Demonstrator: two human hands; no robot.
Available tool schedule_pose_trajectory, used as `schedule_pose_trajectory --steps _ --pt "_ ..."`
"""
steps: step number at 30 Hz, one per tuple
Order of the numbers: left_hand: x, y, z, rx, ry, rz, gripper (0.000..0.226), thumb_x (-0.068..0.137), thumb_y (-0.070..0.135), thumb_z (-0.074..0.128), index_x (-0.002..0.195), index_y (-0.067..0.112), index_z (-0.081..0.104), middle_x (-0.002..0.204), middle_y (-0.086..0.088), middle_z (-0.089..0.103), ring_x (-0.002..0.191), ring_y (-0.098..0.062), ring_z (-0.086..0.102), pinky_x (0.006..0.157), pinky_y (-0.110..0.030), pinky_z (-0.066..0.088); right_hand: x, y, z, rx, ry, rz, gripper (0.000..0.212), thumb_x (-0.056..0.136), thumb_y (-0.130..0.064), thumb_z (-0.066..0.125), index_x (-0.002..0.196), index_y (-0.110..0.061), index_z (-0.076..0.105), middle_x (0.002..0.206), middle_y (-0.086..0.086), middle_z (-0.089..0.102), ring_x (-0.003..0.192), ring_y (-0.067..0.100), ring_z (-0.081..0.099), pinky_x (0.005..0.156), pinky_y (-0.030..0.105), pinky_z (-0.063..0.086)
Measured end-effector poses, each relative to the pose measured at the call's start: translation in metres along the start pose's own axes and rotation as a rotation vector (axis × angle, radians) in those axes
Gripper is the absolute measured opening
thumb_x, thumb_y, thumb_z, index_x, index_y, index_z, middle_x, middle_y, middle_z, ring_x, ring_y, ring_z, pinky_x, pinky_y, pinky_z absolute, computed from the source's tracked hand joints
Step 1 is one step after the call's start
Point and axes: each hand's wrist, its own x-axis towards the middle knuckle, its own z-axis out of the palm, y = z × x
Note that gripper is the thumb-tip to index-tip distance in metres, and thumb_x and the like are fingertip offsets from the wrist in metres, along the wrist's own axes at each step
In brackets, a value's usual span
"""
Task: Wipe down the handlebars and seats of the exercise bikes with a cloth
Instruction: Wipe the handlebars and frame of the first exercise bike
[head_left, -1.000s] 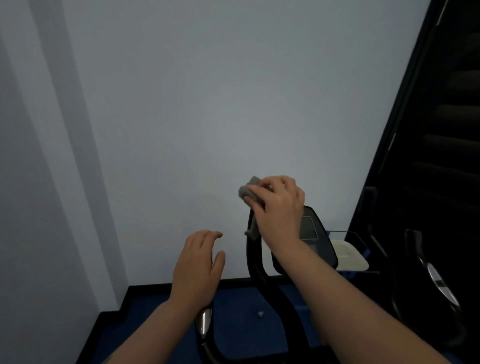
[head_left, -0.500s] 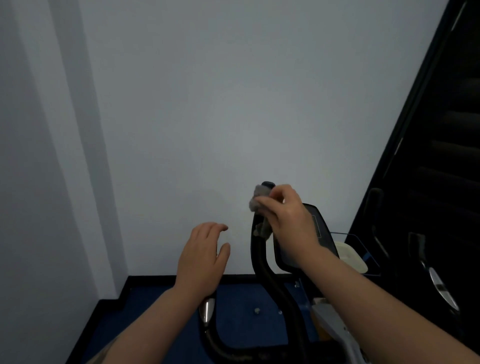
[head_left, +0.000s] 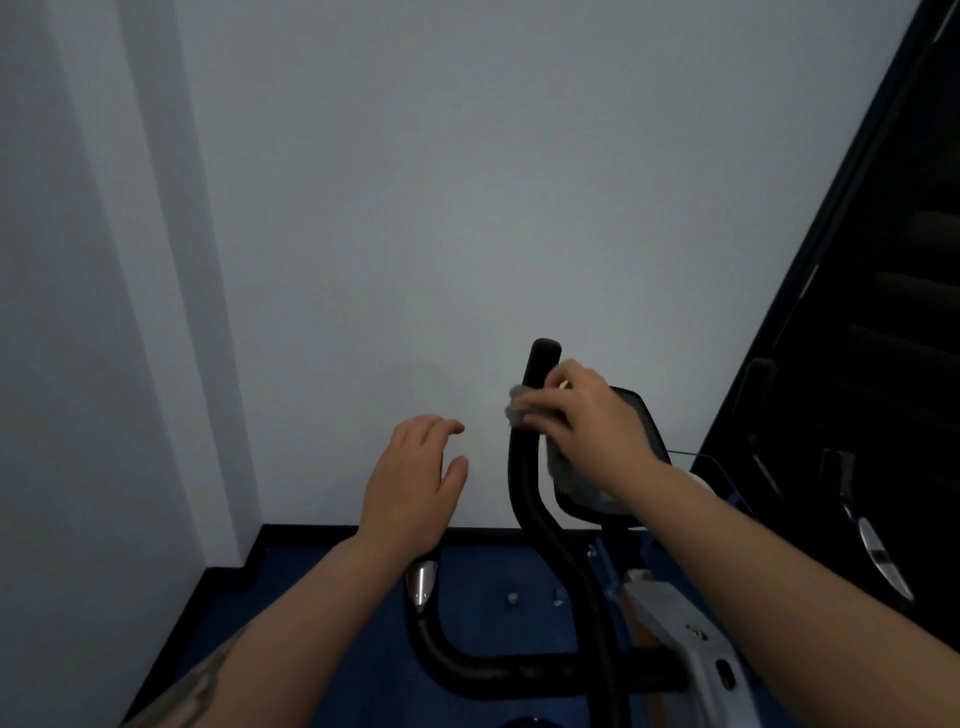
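1. Up front: right hand (head_left: 587, 421) grips a grey cloth (head_left: 519, 408) wrapped against the upright black handlebar (head_left: 535, 467) of the exercise bike, a little below its rounded top end. Fingers curl round bar and cloth together; a fold of cloth hangs down under the palm.
2. Left hand (head_left: 415, 483) floats apart from the bar, to its left, palm down, fingers loosely bent and spread, holding nothing. It sits just above the chrome-tipped end of the lower left grip (head_left: 422, 582), not touching it as far as I can tell.
3. Handlebar runs from the top end down in an S-curve to a horizontal cross tube (head_left: 509, 670) near the bottom edge; the left grip rises from that same tube.
4. Console (head_left: 644, 431), dark and rounded, stands just behind the right hand and wrist, partly hidden by them.
5. Grey frame piece (head_left: 675, 623) of the bike shows below the right forearm.
6. Floor (head_left: 332, 587) is blue with a black skirting; pale wall (head_left: 415, 208) fills most of the view.
7. Right side: dark area with another machine's handle, a chrome patch (head_left: 878, 556) on it; details too dim to read.
8. Seat not in view.
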Motion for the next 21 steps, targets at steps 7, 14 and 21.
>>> schedule_pose_trajectory --steps 7,14,21 --pt "0.0 -0.001 0.002 0.008 0.009 0.012 0.031 0.096 0.022 0.053 0.126 0.018 0.055 0.126 0.005 0.05 0.121 -0.009 0.037 0.093 -0.021 0.035 -0.051 -0.002 0.022 0.557 -0.193 0.24 0.017 0.091 -0.02 0.065 0.099 -0.035 0.068 0.098 -0.005 0.048 0.09 0.003 0.052 0.085 0.022 0.043" --pt "-0.001 0.001 0.003 0.031 0.018 -0.011 0.031 0.095 0.022 0.054 0.126 0.017 0.055 0.126 0.004 0.05 0.121 -0.009 0.036 0.09 -0.022 0.036 -0.02 -0.011 0.036 0.376 0.053 0.246 0.015 0.091 -0.03 0.065 0.104 -0.028 0.073 0.103 -0.005 0.045 0.101 0.012 0.047 0.085 0.025 0.043" --pt "-0.001 0.0 0.002 0.02 0.008 0.001 0.032 0.094 0.021 0.055 0.126 0.018 0.054 0.126 0.004 0.049 0.121 -0.008 0.035 0.09 -0.021 0.034 -0.055 0.004 0.015 0.482 -0.379 0.1 0.013 0.092 -0.03 0.064 0.102 -0.029 0.071 0.101 -0.013 0.045 0.095 0.0 0.051 0.089 0.02 0.043"
